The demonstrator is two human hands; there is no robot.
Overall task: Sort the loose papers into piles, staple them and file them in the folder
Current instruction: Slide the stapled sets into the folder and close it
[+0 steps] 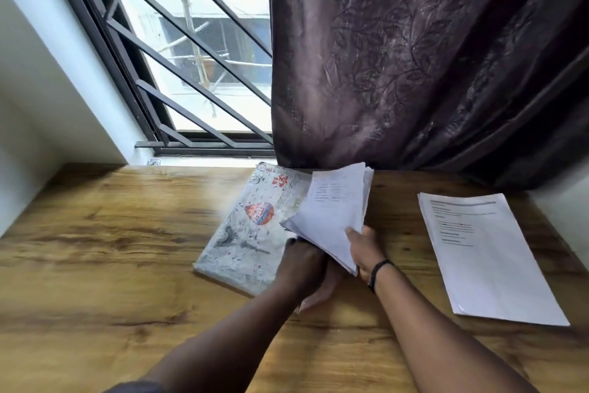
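Note:
A grey patterned folder [242,233] with red and blue drawings lies flat on the wooden table [105,233], near the middle. A sheaf of white papers [331,211] is lifted and tilted over the folder's right edge. My right hand [366,252], with a black band at the wrist, grips the sheaf at its lower right corner. My left hand [302,262] holds the sheaf from underneath at its lower left; its fingers are mostly hidden. A second pile of printed white papers [484,252] lies flat on the table to the right.
A dark purple curtain [414,58] hangs to the table's back edge, just behind the papers. A barred window [197,58] is at the back left, and a white wall [38,89] borders the table's left side. No stapler is in view.

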